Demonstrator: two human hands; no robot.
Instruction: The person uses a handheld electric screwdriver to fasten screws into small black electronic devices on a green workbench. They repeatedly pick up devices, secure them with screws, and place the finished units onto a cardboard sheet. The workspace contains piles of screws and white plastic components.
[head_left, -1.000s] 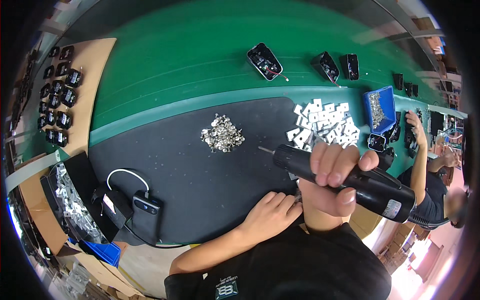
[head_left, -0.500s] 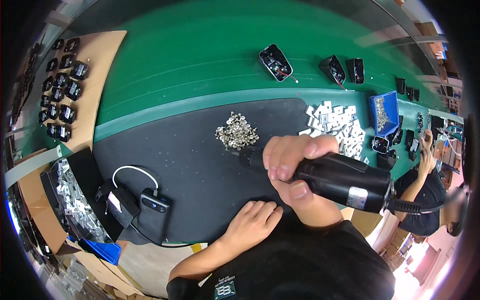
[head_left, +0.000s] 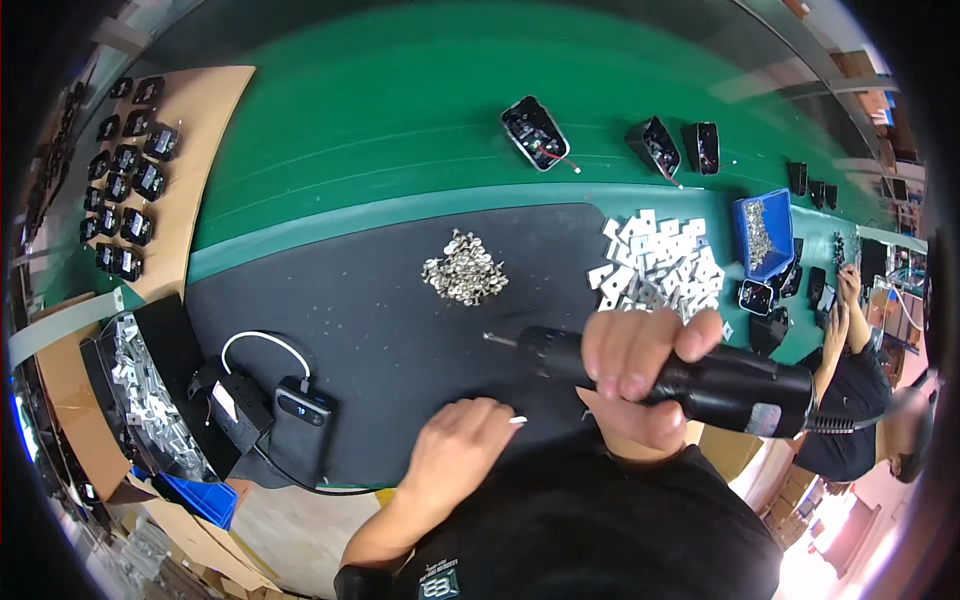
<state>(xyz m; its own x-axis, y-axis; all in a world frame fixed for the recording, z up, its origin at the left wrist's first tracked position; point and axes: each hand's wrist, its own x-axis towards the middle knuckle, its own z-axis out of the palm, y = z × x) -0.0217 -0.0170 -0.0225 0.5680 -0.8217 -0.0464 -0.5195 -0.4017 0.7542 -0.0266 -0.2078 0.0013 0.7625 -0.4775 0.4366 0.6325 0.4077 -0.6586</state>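
Note:
My right hand (head_left: pixel 650 370) is wrapped around a black corded electric screwdriver (head_left: pixel 745 392), held level above the dark mat with its bit to the left. Something silvery shows at the bit's tip, too small to tell whether it is a screw. Nearer the mat's front edge, my left hand (head_left: pixel 462 445) is closed, pinching a small white piece (head_left: pixel 518 420) whose end sticks out past the fingertips. Beyond both hands lies a heap of silvery screws (head_left: pixel 465 270). A pile of flat white and grey pieces (head_left: pixel 660 262) is to its right.
Black housings with wires, one (head_left: pixel 535 133) nearest, stand on the green surface (head_left: pixel 350 110). A blue bin (head_left: pixel 765 235) of small metal parts is at right. On the left are a board (head_left: pixel 205 165) with black units, a parts box (head_left: pixel 160 410) and a cabled device (head_left: pixel 303 405). Another person works far right.
The screwdriver has moved right and toward me, away from the screw heap. My left hand has shifted slightly left and now shows a small white piece in its fingers.

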